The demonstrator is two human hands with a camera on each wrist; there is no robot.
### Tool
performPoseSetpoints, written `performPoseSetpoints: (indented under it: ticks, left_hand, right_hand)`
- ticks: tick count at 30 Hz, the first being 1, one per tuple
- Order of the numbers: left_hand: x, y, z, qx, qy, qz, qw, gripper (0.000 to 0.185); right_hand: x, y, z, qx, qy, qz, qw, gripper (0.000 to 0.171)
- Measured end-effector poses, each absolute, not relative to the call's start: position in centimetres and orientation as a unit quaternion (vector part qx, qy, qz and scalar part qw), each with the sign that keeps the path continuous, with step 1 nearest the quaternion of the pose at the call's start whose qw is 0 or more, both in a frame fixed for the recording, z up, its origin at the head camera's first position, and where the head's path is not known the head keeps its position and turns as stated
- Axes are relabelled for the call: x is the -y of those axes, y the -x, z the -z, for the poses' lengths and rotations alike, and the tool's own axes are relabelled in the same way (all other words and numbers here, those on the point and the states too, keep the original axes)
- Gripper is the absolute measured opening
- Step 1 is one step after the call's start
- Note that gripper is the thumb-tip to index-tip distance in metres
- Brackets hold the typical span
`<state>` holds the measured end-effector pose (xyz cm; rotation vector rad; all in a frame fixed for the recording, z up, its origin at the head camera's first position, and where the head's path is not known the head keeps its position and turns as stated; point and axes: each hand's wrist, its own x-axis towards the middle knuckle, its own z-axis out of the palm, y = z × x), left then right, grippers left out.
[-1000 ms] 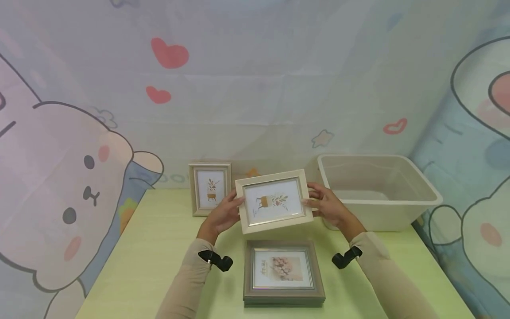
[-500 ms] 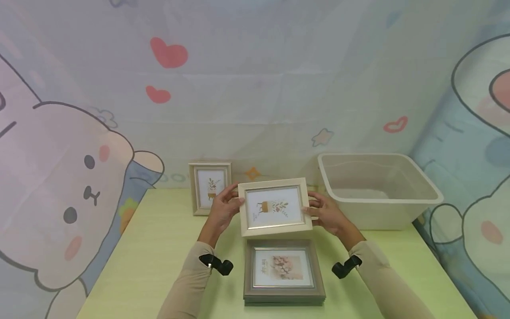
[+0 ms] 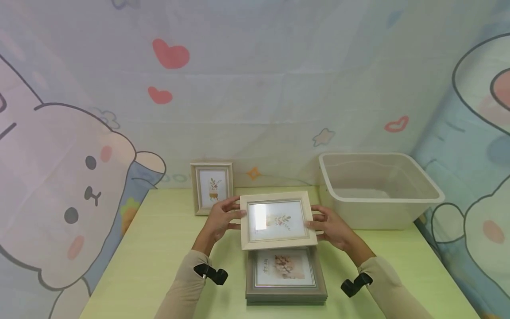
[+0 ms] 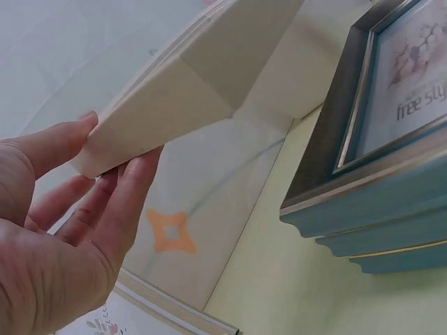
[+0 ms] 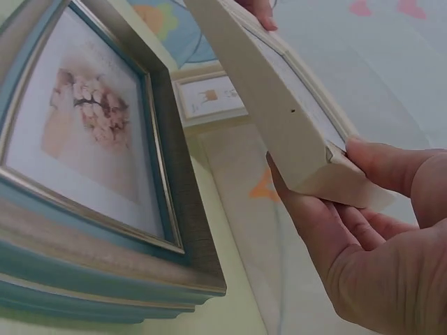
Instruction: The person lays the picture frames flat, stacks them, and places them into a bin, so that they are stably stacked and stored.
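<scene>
The cream picture frame point(image 3: 277, 219) is held in the air, face up and tilted slightly, directly above the far edge of the grey-brown frame stack point(image 3: 285, 274), which lies flat on the green table point(image 3: 159, 248); the wrist views show a clear gap between the cream frame's underside and the stack. The left hand point(image 3: 221, 218) grips the cream frame's left edge, thumb on the upper rim and fingers point(image 4: 115, 209) curled beneath the corner. The right hand point(image 3: 331, 225) pinches the right edge in the same way, thumb pressed on top of the corner and fingers point(image 5: 307, 223) wrapped under it. Glare on the glass hides part of the plant print inside. Beyond the stack and to its left, a small upright frame point(image 3: 211, 188) with a plant picture leans against the cartoon-printed backdrop point(image 3: 255, 88), well apart from the stack. To the right of the stack and further back sits a translucent plastic bin point(image 3: 426, 188) on the table, near the right hand but not touching it.
</scene>
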<state>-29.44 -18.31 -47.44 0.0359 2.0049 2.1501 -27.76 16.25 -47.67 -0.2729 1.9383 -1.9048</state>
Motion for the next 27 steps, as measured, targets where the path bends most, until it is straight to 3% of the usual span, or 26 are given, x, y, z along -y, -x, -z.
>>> performPoseSetpoints:
  ticks: [17,27]
  left_hand:
    - [16.6,26.7,50.1,-0.727,-0.011,-0.670,0.150,0.062]
    - [16.3,24.3,50.9,-0.748,-0.007,-0.642,0.166,0.066]
  right_hand:
    - [-18.3,24.3,49.9,-0.751,0.063,0.613,0.237,0.076]
    - [-19.0,22.1,51.4,-0.729,0.077,0.625,0.270,0.071]
